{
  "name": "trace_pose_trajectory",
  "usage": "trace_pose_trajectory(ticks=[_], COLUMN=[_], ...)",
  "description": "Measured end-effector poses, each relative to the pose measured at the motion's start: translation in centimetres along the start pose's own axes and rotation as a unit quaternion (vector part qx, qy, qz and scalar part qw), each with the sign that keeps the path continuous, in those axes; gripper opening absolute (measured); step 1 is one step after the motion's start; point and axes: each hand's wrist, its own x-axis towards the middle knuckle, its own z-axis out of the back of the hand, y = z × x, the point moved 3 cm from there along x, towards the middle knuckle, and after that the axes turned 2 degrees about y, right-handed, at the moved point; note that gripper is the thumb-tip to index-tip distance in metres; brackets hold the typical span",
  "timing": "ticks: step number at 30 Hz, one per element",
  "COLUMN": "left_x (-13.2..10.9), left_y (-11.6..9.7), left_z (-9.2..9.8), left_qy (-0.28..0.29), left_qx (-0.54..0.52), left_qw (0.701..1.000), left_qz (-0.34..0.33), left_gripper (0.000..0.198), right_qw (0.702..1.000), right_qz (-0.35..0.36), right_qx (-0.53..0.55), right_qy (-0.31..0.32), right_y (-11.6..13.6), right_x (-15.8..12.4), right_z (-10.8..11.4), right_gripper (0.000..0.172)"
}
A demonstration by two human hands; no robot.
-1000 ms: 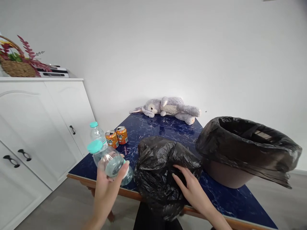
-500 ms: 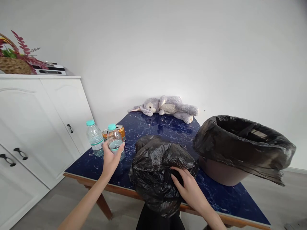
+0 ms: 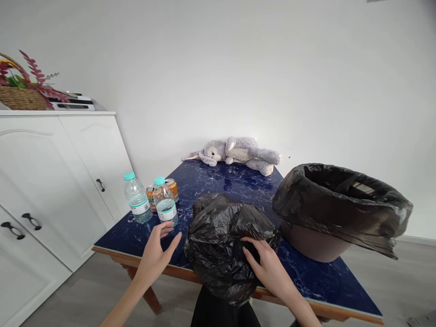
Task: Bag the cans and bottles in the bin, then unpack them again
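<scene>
A crumpled black plastic bag sits at the near edge of the blue marble table. My right hand rests on the bag's front right side, fingers curled into its folds. My left hand hovers open over the table's near left edge, just short of a clear water bottle with a teal cap that stands upright. A second such bottle stands to its left. Two orange cans sit right behind the bottles.
A brown bin lined with a black bag takes up the table's right side. A grey plush rabbit lies at the far edge by the wall. A white cabinet with a flower basket stands to the left.
My left hand carried the bottle forward, stood it on the table beside the other bottle, let go and drew back open. My right hand stayed on the bag.
</scene>
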Motion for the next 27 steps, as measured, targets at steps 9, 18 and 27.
trace_pose_trajectory(ticks=[9,18,27], left_x=[3.6,5.2,6.1], left_y=[1.8,2.2,2.9], left_z=[-0.6,-1.1,-1.4], left_qy=[-0.023,-0.027,0.019], left_qx=[0.020,0.012,-0.015], left_qw=[0.997,0.998,0.998], left_qz=[-0.075,-0.063,-0.054], left_gripper=[0.043,0.050,0.051], right_qw=[1.000,0.999,1.000], right_qz=[-0.002,-0.033,-0.013], right_qx=[-0.006,-0.013,-0.001], right_qy=[0.001,0.019,0.009], right_y=[0.0,0.4,0.5], right_x=[0.0,-0.1,-0.1], right_z=[-0.2,0.1,0.1], right_gripper=[0.037,0.043,0.041])
